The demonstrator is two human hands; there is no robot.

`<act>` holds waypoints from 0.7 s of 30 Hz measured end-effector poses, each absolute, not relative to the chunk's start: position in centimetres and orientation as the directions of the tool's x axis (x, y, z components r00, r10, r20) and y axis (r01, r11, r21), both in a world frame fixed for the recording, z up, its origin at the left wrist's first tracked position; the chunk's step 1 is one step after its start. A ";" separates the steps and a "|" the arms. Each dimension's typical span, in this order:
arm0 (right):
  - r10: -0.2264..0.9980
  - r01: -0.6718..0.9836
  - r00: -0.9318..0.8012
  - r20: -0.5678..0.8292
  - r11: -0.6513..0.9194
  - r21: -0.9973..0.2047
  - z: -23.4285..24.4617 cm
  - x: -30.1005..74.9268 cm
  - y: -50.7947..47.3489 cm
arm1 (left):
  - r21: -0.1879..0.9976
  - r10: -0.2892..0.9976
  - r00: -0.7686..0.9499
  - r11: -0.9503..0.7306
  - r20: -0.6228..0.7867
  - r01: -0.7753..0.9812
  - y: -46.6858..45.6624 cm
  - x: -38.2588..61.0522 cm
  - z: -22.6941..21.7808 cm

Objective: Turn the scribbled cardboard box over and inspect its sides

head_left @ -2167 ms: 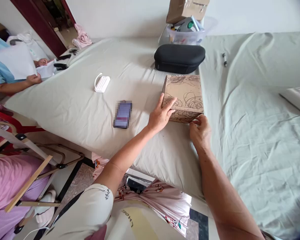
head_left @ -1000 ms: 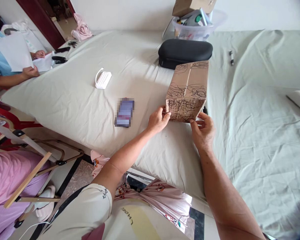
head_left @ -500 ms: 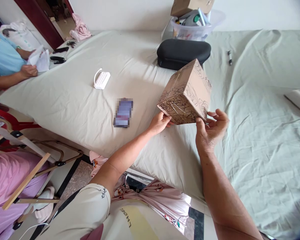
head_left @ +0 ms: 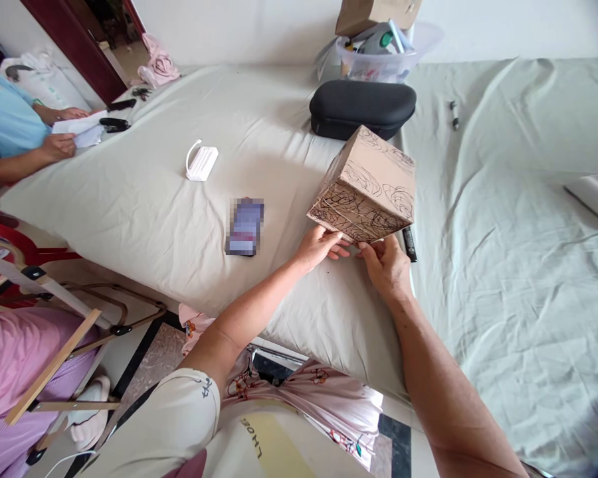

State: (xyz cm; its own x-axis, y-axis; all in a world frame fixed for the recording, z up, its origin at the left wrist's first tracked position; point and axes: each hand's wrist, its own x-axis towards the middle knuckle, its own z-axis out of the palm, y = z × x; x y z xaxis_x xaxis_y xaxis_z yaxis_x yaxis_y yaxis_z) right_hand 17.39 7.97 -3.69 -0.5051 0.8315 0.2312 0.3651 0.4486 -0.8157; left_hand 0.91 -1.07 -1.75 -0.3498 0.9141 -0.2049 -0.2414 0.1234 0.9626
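A brown cardboard box (head_left: 373,179), scribbled over with dark looping lines, is tilted above the pale green sheet. My left hand (head_left: 321,247) grips its lower left edge, thumb on the near face and fingers underneath. At the near bottom edge, my right hand (head_left: 386,262) pinches the cardboard, its fingers partly hidden below. A black marker (head_left: 409,244) lies on the sheet just right of the box, close to my right hand.
Behind the box sits a black zip case (head_left: 363,108), with a clear plastic tub (head_left: 376,65) beyond it. To the left lie a phone (head_left: 245,227) and a white power bank (head_left: 202,163). A pen (head_left: 454,115) lies far right. Another person's hands (head_left: 60,145) hold papers (head_left: 82,127).
The box has turned and tipped, showing more of its top. My right hand has moved left along its near edge, and the black marker has come into view.
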 end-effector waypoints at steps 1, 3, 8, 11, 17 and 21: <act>0.836 0.356 -0.499 0.228 0.437 -0.826 -3.7 17.3 7.9 | 0.965 0.918 -0.338 0.137 -0.209 -0.226 -1.1 0.9 -1.7; 0.852 0.326 -0.474 0.223 0.405 -0.854 -3.8 17.2 8.0 | 0.969 0.924 -0.317 0.158 -0.214 -0.192 -1.1 1.0 -1.7; 0.919 0.249 -0.341 0.198 0.291 -0.924 -4.2 17.0 8.3 | 0.968 0.929 -0.272 0.238 -0.252 -0.082 -1.1 1.2 -1.3; 0.936 0.232 -0.285 0.208 0.278 -0.932 -4.1 17.0 8.5 | 0.967 0.935 -0.257 0.255 -0.243 0.012 -1.2 1.3 -1.0; 0.946 0.250 -0.235 0.224 0.281 -0.926 -3.3 17.1 8.3 | 0.974 0.959 -0.246 0.180 -0.142 0.138 -1.7 1.6 -0.9; 0.932 0.296 -0.280 0.228 0.310 -0.903 -3.4 17.1 8.1 | 0.925 0.962 -0.270 0.059 0.049 0.376 -1.7 1.7 -1.7</act>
State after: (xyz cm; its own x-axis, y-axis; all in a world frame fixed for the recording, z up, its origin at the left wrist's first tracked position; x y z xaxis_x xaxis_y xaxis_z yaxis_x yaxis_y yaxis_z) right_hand 17.13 8.07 -3.35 -0.2800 0.9324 0.2283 0.2963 0.3101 -0.9033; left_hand 1.75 -1.70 -1.69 -0.2703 0.9615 0.0490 0.3760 0.0586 0.9248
